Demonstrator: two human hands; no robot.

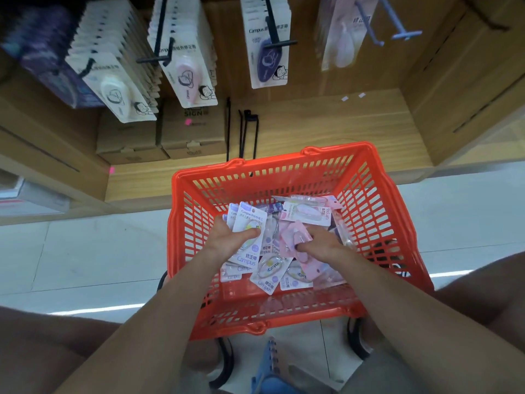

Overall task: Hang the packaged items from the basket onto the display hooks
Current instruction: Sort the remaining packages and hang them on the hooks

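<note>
Standing on the pale floor [85,251] below the wooden display wall [326,120], an orange basket [369,200] holds a heap of packaged items [272,268]. Black display hooks [163,32] above carry rows of similar packs. Inside the basket, the left hand [227,237] grips a small stack of white-and-lilac packs [250,220], while the right hand [321,243] pinches a pink pack [292,237].

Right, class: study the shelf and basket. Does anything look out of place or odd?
Yes. Several loose black metal display hooks lie flat on the wooden shelf beside the brown cardboard boxes instead of being mounted. The packaged correction tapes in the orange plastic basket lie jumbled.
</note>
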